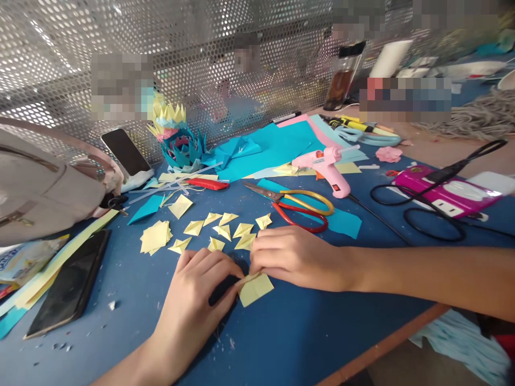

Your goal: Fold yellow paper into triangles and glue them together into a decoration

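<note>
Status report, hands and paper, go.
Left hand and right hand both pinching the yellow paper piece. Folded yellow triangles close behind; scissors beyond.

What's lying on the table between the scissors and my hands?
In the head view, small folded yellow paper pieces lie between the scissors and the hands, left hand and right hand, which pinch a yellow paper.
</note>
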The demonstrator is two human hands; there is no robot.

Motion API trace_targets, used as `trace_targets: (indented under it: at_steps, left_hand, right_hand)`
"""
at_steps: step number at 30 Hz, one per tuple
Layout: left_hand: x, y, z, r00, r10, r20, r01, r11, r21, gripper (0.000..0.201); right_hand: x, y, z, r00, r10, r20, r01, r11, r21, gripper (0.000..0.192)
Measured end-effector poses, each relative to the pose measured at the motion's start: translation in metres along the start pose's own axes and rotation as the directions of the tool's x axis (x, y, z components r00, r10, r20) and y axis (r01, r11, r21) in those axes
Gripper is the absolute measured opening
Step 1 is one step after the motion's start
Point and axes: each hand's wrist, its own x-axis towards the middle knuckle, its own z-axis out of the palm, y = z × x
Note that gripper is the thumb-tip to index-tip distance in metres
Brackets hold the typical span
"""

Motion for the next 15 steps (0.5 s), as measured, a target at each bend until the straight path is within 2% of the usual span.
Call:
trace_targets:
  at_steps: [3,8,10,15]
  left_hand:
    - [-0.007,0.000,0.005,0.988,0.139,-0.066,-0.136,0.990,0.037,0.024]
    - [-0.019,-0.002,0.009,0.930,0.346,-0.125,-0.305,0.915,0.263,0.040]
    - [-0.022,-0.002,0.008,0.926,0.364,-0.104,-0.323,0.902,0.285,0.041]
    - [-0.026,-0.002,0.004,0.938,0.344,-0.042,-0.329,0.921,0.208,0.043]
  right_hand:
    - [-0.001,0.004,-0.007,0.991,-0.118,0.066,0.122,0.991,-0.054,0.024]
    - [-0.002,0.012,-0.016,0.960,-0.236,0.149,0.242,0.970,-0.019,0.016]
    - [-0.002,0.014,-0.017,0.957,-0.245,0.154,0.248,0.969,0.002,0.014]
    - [-0.003,0.013,-0.017,0.964,-0.224,0.145,0.218,0.974,0.054,0.014]
